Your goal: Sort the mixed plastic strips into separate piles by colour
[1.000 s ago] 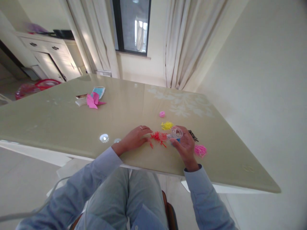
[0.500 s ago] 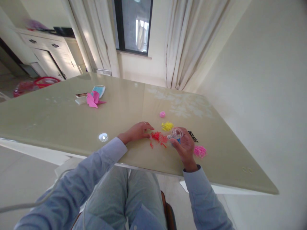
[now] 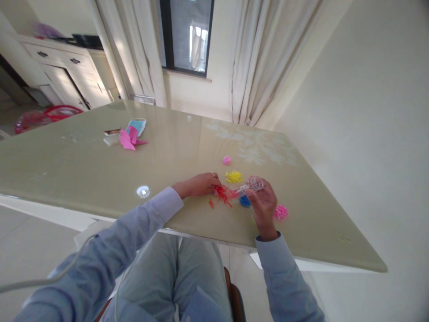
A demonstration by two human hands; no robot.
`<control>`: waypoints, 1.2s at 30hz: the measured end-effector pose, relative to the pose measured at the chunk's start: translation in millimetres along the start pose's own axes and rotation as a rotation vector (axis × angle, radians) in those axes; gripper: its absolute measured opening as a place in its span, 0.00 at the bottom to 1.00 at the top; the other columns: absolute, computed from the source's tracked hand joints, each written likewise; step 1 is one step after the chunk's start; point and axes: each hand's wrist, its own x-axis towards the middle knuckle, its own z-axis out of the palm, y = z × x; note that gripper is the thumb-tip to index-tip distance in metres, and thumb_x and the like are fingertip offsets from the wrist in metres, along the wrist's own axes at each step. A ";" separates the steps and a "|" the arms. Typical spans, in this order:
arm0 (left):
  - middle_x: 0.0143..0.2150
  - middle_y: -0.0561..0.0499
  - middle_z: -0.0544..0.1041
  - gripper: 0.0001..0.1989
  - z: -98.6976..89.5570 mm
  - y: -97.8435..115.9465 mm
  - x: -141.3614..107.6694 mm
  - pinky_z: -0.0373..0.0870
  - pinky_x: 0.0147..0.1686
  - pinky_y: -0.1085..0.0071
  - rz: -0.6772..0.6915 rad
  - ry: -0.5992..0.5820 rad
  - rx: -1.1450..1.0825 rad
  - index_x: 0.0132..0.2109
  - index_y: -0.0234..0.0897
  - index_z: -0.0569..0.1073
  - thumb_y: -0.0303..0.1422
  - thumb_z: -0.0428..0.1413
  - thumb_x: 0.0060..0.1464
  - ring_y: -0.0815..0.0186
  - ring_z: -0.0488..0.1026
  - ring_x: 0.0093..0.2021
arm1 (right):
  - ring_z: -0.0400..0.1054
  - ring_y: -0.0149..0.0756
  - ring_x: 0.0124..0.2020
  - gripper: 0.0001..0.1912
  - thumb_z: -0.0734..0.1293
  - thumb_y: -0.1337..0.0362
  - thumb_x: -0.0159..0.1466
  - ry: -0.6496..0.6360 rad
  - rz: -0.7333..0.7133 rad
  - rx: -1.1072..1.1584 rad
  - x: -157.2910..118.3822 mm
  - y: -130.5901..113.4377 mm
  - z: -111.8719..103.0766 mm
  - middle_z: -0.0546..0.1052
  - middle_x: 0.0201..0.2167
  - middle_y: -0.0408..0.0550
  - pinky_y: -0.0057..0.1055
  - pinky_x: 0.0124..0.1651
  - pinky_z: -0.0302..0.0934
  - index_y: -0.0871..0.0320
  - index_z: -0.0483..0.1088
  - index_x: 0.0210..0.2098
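Observation:
My right hand (image 3: 264, 201) grips a small clear plastic bottle (image 3: 248, 185), held tilted over on its side with one end toward the left. Reddish colour shows through that left end. My left hand (image 3: 203, 184) has its fingers closed on some thin red strips (image 3: 220, 192) at the bottle's left end. A loose orange-red piece (image 3: 211, 203) lies just in front of them. Below the bottle sits a small blue pile (image 3: 244, 201). Beyond it is a heap of yellow strips (image 3: 233, 176), and a pink heap (image 3: 280, 212) lies right of my right hand.
A small pink roll (image 3: 227, 160) stands farther back on the glossy table (image 3: 181, 147). At the left lie a pink folded paper (image 3: 129, 139), a blue face mask (image 3: 137, 126) and a clear packet (image 3: 111, 140). A round light reflection shows near my left sleeve.
My left hand has moved right, and its fingers have closed at the red strips. My right hand has shifted slightly right with the bottle, uncovering the blue pile and hiding the black one.

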 end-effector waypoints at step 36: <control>0.37 0.47 0.76 0.08 -14.2 15.7 -11.4 0.62 0.38 0.70 0.043 0.100 0.521 0.39 0.36 0.78 0.29 0.53 0.62 0.63 0.72 0.40 | 0.71 0.43 0.41 0.15 0.73 0.59 0.61 -0.124 -0.402 -0.355 5.8 -6.3 0.5 0.76 0.40 0.51 0.42 0.45 0.67 0.55 0.71 0.46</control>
